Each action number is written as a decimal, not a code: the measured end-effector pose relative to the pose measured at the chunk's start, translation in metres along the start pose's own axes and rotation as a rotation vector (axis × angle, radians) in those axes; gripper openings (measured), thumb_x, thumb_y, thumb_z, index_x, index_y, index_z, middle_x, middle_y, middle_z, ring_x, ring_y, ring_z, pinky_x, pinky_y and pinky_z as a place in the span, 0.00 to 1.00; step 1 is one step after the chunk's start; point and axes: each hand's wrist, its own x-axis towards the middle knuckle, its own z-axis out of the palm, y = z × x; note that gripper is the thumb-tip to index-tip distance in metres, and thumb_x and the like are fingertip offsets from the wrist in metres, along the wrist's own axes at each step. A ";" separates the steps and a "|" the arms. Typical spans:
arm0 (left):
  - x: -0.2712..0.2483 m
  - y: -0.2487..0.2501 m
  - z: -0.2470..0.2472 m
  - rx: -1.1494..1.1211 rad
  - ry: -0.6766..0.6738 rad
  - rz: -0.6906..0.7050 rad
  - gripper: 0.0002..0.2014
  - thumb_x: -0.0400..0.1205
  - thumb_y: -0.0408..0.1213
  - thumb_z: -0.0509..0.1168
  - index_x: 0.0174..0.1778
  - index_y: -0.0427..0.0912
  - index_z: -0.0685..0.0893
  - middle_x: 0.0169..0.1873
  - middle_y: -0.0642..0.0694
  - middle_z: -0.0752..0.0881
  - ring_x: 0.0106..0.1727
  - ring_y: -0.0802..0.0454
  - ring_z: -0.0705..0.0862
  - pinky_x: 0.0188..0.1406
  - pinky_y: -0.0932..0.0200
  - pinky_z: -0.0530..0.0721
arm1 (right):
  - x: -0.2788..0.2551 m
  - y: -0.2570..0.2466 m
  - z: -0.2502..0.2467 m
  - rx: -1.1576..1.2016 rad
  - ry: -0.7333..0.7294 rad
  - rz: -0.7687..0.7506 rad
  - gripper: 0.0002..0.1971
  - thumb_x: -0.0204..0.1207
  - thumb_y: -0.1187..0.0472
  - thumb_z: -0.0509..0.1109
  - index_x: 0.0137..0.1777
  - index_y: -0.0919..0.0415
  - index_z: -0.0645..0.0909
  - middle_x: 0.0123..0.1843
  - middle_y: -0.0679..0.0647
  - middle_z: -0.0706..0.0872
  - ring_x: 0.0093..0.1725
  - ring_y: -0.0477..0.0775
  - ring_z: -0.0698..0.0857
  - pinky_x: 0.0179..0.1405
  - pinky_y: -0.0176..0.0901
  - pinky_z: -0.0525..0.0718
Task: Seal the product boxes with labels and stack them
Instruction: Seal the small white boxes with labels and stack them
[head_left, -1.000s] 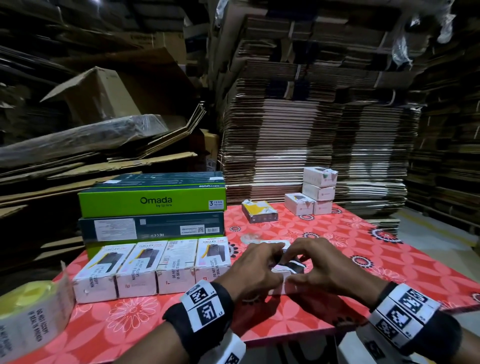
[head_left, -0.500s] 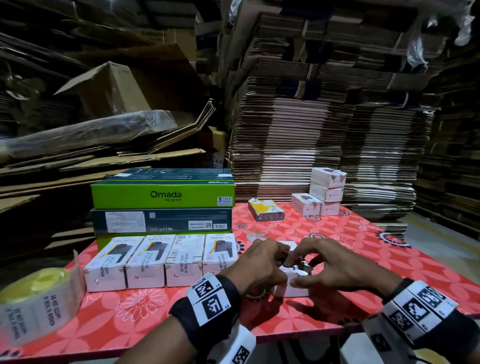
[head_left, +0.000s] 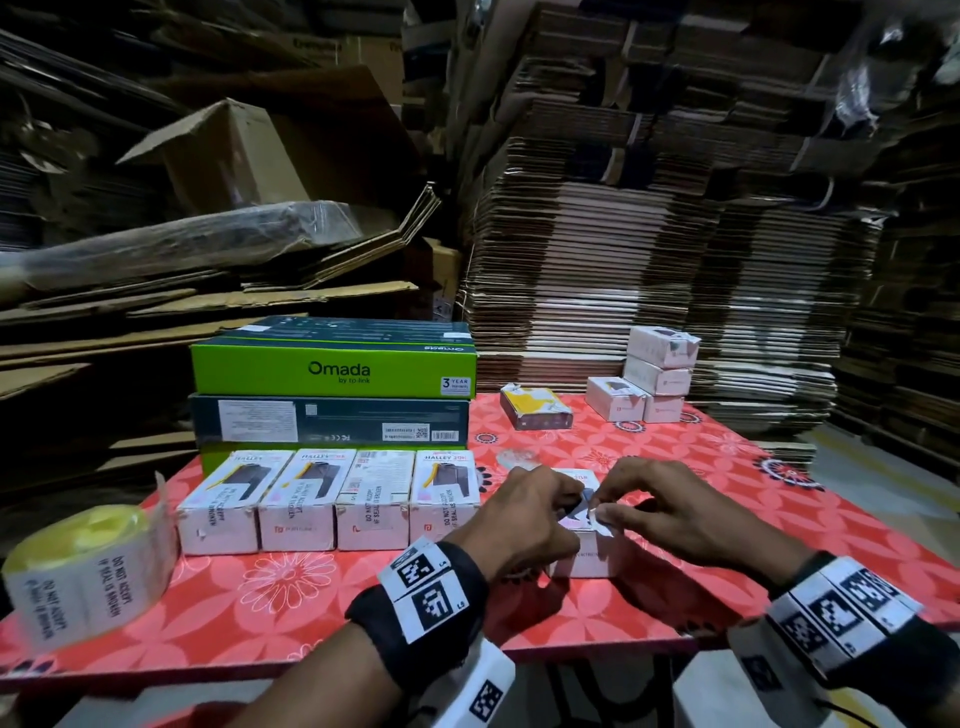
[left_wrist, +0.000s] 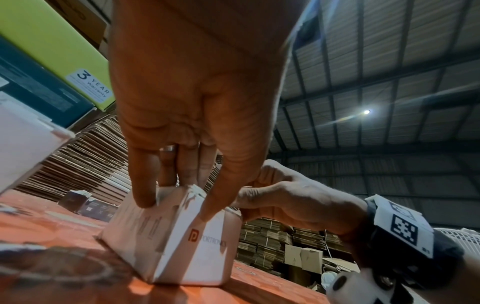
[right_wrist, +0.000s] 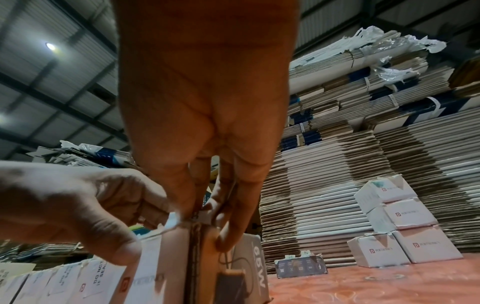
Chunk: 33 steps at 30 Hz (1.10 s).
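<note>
Sealing step: both grips, left (head_left: 524, 512) and right (head_left: 670, 512), pinch a label (head_left: 589, 512) onto the box (head_left: 584, 558) standing on the counter (head_left: 675, 452); next, I reckon, press flat, then stack.

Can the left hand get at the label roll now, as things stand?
Probably yes, once freed: the left hand is holding the box, but the label roll lies on its own side, at the table's near left corner, with open tabletop between.
</note>
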 end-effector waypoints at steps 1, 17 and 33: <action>-0.001 -0.001 0.000 -0.010 0.003 0.008 0.21 0.69 0.35 0.71 0.60 0.40 0.88 0.54 0.42 0.91 0.58 0.47 0.89 0.59 0.45 0.88 | 0.000 0.000 0.002 -0.015 0.011 -0.004 0.03 0.82 0.55 0.74 0.48 0.50 0.90 0.48 0.41 0.87 0.51 0.38 0.86 0.47 0.36 0.86; -0.005 0.001 -0.004 0.015 0.015 0.076 0.16 0.76 0.33 0.72 0.60 0.48 0.90 0.32 0.57 0.83 0.30 0.70 0.79 0.28 0.76 0.71 | -0.003 -0.009 0.009 0.080 0.042 0.006 0.08 0.83 0.47 0.72 0.54 0.47 0.89 0.50 0.38 0.89 0.53 0.39 0.87 0.46 0.32 0.85; -0.006 0.002 -0.004 -0.004 0.028 0.053 0.24 0.76 0.28 0.73 0.70 0.40 0.85 0.63 0.47 0.89 0.57 0.69 0.79 0.39 0.90 0.69 | 0.010 0.002 0.016 -0.102 0.093 0.071 0.04 0.83 0.57 0.71 0.51 0.51 0.88 0.49 0.48 0.84 0.50 0.42 0.82 0.45 0.34 0.77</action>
